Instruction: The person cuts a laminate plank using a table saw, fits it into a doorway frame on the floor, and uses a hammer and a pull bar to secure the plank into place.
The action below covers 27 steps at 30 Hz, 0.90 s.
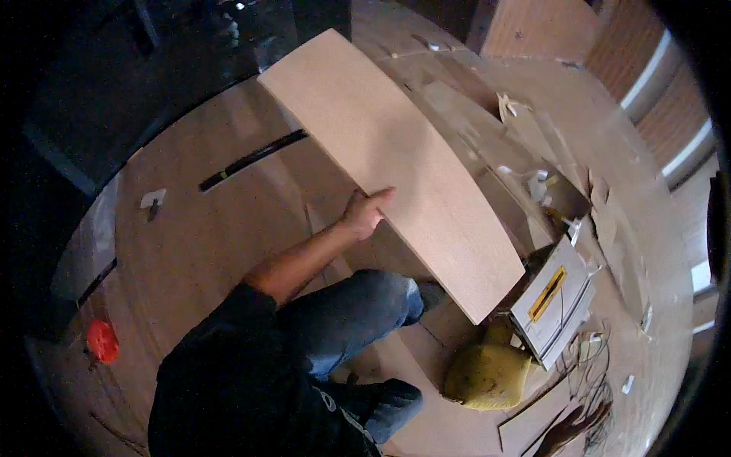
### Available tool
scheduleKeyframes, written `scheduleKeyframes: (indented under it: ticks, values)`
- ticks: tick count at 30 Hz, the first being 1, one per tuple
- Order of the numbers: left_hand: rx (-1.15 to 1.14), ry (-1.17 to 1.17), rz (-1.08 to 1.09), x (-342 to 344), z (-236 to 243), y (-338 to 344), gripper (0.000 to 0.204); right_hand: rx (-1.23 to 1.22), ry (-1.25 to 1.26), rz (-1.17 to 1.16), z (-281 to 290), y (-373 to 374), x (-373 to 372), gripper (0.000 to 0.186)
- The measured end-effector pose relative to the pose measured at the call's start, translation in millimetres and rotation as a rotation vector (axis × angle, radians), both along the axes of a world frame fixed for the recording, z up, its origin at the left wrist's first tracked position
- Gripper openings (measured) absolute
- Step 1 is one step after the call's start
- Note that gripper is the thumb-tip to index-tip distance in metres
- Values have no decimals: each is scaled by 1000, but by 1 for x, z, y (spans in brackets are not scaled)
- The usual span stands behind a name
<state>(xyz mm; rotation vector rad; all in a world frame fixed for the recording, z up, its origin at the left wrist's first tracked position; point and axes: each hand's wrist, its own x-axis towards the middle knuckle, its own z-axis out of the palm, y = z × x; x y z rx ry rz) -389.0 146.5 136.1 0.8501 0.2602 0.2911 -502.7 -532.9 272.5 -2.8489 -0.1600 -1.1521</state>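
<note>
A long, pale wooden board (411, 160) slants across the middle of the view, raised above the floor. My left hand (367, 213) grips its near long edge, thumb on the upper face and fingers hidden beneath. The board's lower right end hangs beside a small table saw (552, 305) with a grey metal top and a yellow insert around its blade slot. Below the saw bulges a dusty yellow rounded object (487, 375). I cannot make out my right hand anywhere; a dark brown shape at the lower right is too unclear to name.
A black strip (251, 161) lies on the brown-covered floor, left of the board. Farther left are a small white piece (154, 199) and a red object (102, 340). Tangled cords (598, 365) and thin wood pieces (533, 419) lie near the saw; cardboard sheets (487, 114) spread behind the board.
</note>
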Motion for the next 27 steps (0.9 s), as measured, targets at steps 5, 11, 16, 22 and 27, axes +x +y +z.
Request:
scheduleKeyframes:
  ticks: [5, 11, 16, 22, 27]
  values:
    - [489, -224, 141, -60, 136, 15, 28, -159, -227, 684, 160, 243, 19, 57]
    - [1030, -363, 177, -149, 269, 52, 41, -773, -432, 935, 226, 492, -44, 49]
    - [1345, -460, 219, -184, 301, 97, 25, -1004, -586, 674, 262, 573, -47, 52]
    - [1998, -430, -28, -210, 294, 159, 16, -909, -111, 736, 259, 631, -64, 35]
    - [2009, -457, 236, -195, 247, 258, 11, -435, 292, 808, 187, 709, -23, 22]
